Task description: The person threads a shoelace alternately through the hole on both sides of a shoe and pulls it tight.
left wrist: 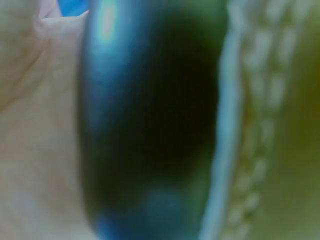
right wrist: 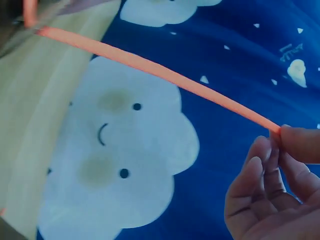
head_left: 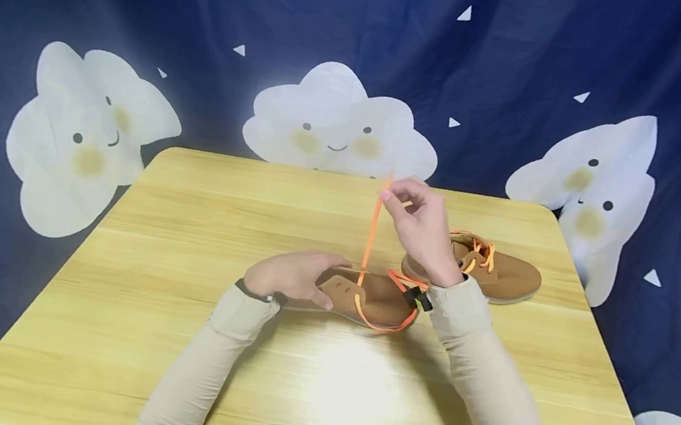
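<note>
A brown shoe (head_left: 383,300) with an orange shoelace (head_left: 371,235) lies on the table, its toe to the right. My left hand (head_left: 295,275) holds it at the heel end, thumb on the near side and fingers across the opening. Above the shoe, my right hand (head_left: 420,224) pinches the lace between thumb and fingertips. The lace runs straight up from the eyelets, and in the right wrist view it stretches taut to the fingertips. Another lace length loops around the toe. A dark blurred band (left wrist: 150,120) fills most of the left wrist view, hiding that hand's work.
A second brown shoe (head_left: 511,276), with its orange laces tied, sits behind and right of the first, partly hidden by my right wrist. Both stand on a wooden table (head_left: 166,333). Behind the far edge hangs a blue curtain (head_left: 367,20) printed with clouds.
</note>
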A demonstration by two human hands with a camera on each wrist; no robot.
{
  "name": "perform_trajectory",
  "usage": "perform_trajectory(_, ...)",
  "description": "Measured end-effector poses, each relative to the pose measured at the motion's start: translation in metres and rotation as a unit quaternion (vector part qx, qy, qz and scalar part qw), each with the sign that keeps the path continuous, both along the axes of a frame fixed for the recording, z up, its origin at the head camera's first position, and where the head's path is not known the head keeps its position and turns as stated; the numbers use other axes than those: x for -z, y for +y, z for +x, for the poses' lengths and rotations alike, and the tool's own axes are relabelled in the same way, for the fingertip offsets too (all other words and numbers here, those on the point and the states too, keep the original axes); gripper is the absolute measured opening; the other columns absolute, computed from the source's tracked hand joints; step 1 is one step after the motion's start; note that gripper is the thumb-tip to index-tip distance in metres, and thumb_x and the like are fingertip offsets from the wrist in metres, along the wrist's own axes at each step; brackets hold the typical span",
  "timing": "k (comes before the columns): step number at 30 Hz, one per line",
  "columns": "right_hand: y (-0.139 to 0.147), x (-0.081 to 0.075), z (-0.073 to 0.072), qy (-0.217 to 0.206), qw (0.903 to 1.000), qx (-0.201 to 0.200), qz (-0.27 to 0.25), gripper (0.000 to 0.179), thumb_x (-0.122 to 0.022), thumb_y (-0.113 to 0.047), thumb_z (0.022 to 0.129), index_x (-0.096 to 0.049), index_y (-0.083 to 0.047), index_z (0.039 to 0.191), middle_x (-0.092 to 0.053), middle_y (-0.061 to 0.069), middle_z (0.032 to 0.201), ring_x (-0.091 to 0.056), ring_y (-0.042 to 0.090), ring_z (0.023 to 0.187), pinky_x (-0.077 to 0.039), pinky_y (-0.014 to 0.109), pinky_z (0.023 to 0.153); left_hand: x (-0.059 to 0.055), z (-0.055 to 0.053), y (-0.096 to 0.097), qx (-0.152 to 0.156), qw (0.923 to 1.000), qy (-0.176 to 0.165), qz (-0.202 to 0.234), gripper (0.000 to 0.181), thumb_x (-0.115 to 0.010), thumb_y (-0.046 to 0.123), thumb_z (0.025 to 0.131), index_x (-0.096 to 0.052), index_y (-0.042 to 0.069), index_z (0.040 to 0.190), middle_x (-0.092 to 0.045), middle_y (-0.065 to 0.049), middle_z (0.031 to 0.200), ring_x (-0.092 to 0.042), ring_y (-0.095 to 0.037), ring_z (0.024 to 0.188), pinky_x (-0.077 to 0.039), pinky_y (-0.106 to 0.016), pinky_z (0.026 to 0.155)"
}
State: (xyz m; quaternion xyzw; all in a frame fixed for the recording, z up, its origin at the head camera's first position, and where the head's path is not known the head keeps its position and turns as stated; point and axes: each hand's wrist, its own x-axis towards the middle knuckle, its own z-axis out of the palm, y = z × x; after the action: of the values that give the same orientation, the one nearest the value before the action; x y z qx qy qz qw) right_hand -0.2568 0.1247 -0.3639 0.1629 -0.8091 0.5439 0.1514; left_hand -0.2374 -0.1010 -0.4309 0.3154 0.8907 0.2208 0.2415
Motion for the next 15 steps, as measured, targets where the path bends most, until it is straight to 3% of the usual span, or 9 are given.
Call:
perform_trajectory(8, -0.003, -0.038, -0.003, 0.081, 0.9919, 0.008, -0.097, 0.016, -0.071, -0.008, 0.097, -0.075, 0.007, 0.094, -0.064, -0.007, 0.083, -0.058, 0.006, 0.072, -0.042, 0.019, 0.060, -0.002, 0.000, 0.002, 0.001, 0.9999, -0.005, -0.012, 0.079, -0.083, 0.026, 0.089, -0.044, 0.012, 0.156, -0.049, -0.006, 0.160, -0.042, -0.027, 0.151, -0.034, -0.045, 0.125)
perform_trajectory(12, -0.005, -0.054, 0.001, 0.119, 0.9836, 0.007, -0.136, 0.017, -0.072, -0.008, 0.096, -0.074, 0.009, 0.095, -0.064, -0.010, 0.086, -0.060, 0.008, 0.071, -0.040, 0.019, 0.057, -0.002, 0.001, 0.002, 0.001, 0.9999, -0.005, -0.010, 0.078, -0.083, 0.025, 0.089, -0.044, 0.011, 0.155, -0.050, -0.007, 0.159, -0.043, -0.028, 0.151, -0.035, -0.045, 0.125)
perform_trajectory(15, -0.005, -0.056, 0.006, 0.119, 0.9832, -0.004, -0.139, 0.016, -0.071, -0.008, 0.097, -0.074, 0.008, 0.097, -0.066, -0.011, 0.088, -0.064, 0.011, 0.074, -0.045, 0.019, 0.059, -0.002, 0.001, 0.002, -0.004, 0.9999, -0.009, -0.009, 0.078, -0.083, 0.026, 0.089, -0.044, 0.011, 0.155, -0.049, -0.006, 0.160, -0.042, -0.027, 0.151, -0.035, -0.045, 0.125)
